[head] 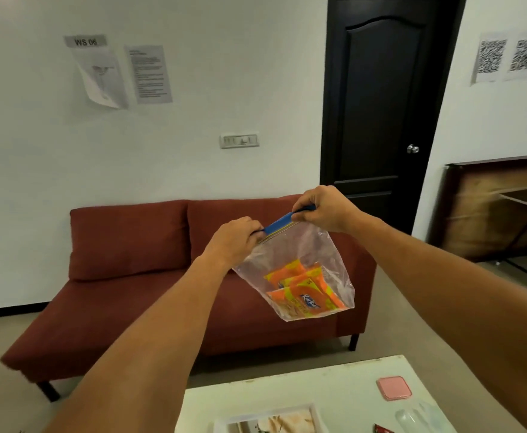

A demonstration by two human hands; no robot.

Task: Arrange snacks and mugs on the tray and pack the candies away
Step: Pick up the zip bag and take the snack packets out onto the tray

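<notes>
I hold a clear zip bag point(327, 248) up in the air in front of me. Its blue zip strip point(279, 222) runs between my two hands. My left hand point(234, 239) pinches the strip's left end and my right hand point(324, 210) pinches its right end. Several orange and yellow candy packets point(302, 292) lie at the bottom of the bag. At the frame's lower edge a tray point(274, 421) with a patterned base rests on the white table point(334, 389), only partly visible.
A pink square object point(394, 387) and a clear plastic item point(412, 417) lie on the table's right side, with a red wrapper point(381, 429) at the bottom edge. A dark red sofa point(131, 276) stands behind the table, a dark door point(381, 104) beyond it.
</notes>
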